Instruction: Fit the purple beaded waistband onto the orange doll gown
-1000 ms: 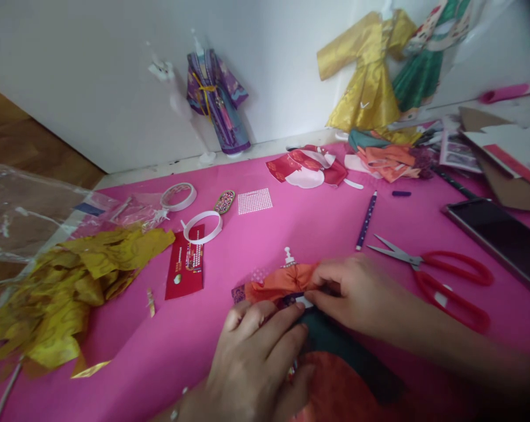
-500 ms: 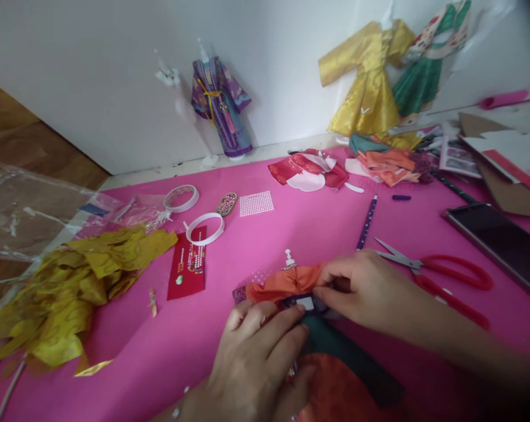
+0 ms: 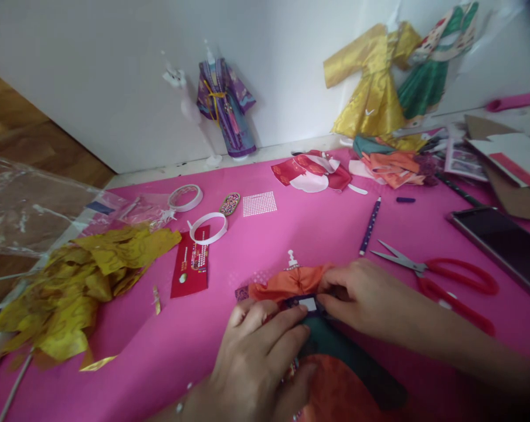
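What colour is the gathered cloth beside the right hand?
The gathered cloth is orange, seen in the head view.

A pale wall (image 3: 115,88) stands beside what seems wooden flooring (image 3: 40,138)

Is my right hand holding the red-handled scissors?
No, the scissors lie on the pink surface, while your right hand pinches the doll outfit.

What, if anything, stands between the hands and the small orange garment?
Nothing visible does: the left hand lies on the orange garment, and the right hand touches it near the dark band. The scissors lie farther right.
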A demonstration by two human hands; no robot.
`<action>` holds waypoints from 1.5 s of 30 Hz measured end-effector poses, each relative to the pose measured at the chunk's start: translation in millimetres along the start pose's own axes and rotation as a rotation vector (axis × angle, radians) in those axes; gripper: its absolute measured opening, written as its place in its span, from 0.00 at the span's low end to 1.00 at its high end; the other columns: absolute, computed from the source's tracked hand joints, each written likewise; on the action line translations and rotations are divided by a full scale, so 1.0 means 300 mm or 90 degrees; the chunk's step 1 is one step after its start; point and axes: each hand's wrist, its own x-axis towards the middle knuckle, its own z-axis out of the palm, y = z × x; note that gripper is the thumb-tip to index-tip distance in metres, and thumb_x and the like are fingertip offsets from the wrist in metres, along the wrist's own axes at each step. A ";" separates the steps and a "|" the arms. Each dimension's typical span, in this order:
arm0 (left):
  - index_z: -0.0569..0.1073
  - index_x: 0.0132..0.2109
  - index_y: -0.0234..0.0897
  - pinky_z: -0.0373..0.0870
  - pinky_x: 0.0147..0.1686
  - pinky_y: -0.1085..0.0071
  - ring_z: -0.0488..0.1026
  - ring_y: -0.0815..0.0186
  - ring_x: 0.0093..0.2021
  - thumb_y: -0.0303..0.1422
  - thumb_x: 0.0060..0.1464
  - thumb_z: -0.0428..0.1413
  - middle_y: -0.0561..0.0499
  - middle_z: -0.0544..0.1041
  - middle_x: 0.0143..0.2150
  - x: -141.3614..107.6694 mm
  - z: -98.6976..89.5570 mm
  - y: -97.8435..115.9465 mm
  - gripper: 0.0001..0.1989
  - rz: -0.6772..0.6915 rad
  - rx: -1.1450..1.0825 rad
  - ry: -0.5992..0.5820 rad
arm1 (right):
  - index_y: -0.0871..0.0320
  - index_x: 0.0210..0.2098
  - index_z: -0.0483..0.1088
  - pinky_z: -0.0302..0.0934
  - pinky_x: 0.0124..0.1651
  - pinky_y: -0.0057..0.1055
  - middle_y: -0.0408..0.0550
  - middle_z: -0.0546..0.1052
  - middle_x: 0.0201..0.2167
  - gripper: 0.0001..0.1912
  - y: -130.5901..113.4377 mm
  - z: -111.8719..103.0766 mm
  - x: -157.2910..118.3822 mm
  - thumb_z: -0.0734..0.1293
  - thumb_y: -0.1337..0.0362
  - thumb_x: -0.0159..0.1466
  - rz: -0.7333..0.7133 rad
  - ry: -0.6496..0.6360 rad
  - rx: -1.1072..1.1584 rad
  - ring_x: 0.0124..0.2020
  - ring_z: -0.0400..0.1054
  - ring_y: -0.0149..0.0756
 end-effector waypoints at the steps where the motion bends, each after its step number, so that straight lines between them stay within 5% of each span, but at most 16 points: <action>1: 0.75 0.44 0.37 0.63 0.39 0.61 0.74 0.59 0.39 0.30 0.54 0.60 0.52 0.83 0.47 -0.003 0.002 0.001 0.10 -0.003 -0.002 0.000 | 0.57 0.25 0.73 0.45 0.24 0.29 0.41 0.75 0.20 0.10 0.001 0.002 0.001 0.63 0.68 0.61 0.002 -0.001 -0.007 0.19 0.59 0.27; 10: 0.75 0.45 0.36 0.65 0.39 0.60 0.74 0.58 0.40 0.30 0.54 0.60 0.51 0.82 0.48 -0.003 -0.004 0.000 0.10 -0.007 -0.011 -0.013 | 0.58 0.21 0.67 0.45 0.23 0.28 0.38 0.69 0.18 0.13 -0.010 0.010 -0.001 0.61 0.66 0.62 0.023 -0.003 0.019 0.20 0.57 0.27; 19: 0.75 0.44 0.37 0.67 0.38 0.60 0.76 0.59 0.39 0.31 0.55 0.59 0.50 0.83 0.48 0.001 -0.006 -0.002 0.09 -0.005 -0.009 0.001 | 0.58 0.28 0.74 0.47 0.24 0.28 0.41 0.74 0.21 0.12 -0.009 -0.004 -0.003 0.61 0.64 0.64 0.007 -0.018 0.044 0.22 0.60 0.28; 35: 0.74 0.44 0.38 0.67 0.38 0.61 0.76 0.59 0.40 0.29 0.55 0.58 0.48 0.82 0.47 -0.002 -0.007 -0.009 0.09 -0.001 -0.046 0.001 | 0.58 0.23 0.71 0.48 0.23 0.25 0.40 0.71 0.19 0.09 -0.025 0.023 0.007 0.63 0.65 0.60 0.021 0.016 0.100 0.20 0.61 0.28; 45: 0.75 0.38 0.39 0.63 0.39 0.63 0.71 0.63 0.37 0.27 0.61 0.54 0.51 0.76 0.34 0.006 0.004 -0.064 0.05 -0.194 -0.099 0.060 | 0.58 0.23 0.70 0.45 0.23 0.26 0.38 0.68 0.17 0.09 -0.027 0.026 0.013 0.63 0.66 0.59 -0.021 0.027 0.122 0.20 0.58 0.27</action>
